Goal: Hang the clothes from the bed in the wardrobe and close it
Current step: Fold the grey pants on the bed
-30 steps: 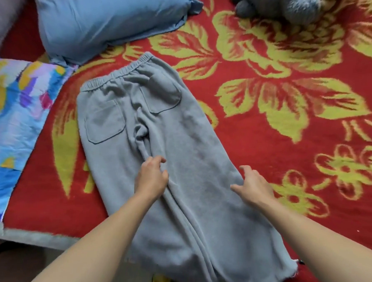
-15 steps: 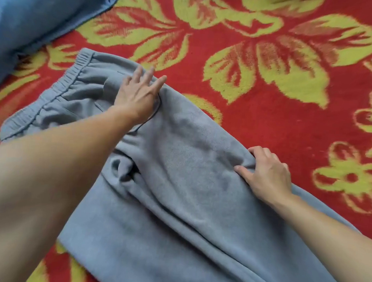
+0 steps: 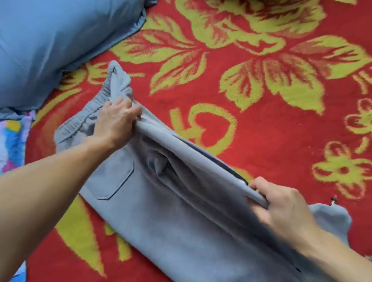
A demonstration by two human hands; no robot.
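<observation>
The left hand (image 3: pixel 115 122) has its fingers curled over the raised side edge of a pair of grey fleece sweatpants (image 3: pixel 165 221), gripping the cloth just below the gathered elastic waistband (image 3: pixel 86 114). The right hand (image 3: pixel 282 212) grips the same edge further down the leg, fingers and thumb closed round a rolled fold of the fabric. Between the two hands that edge is lifted off the surface and drawn taut in a straight line, with a dark gap showing beneath it. The rest of the sweatpants lie flat on the bed, a square patch pocket (image 3: pixel 116 180) facing up beside the left forearm, and the far leg end pokes out behind the right wrist. Under them spreads a red blanket with large yellow-green flowers (image 3: pixel 257 127). A plain blue pillow (image 3: pixel 53 32) lies at the upper left, close to the waistband, and a multicoloured printed cloth (image 3: pixel 5 146) shows at the left edge.
</observation>
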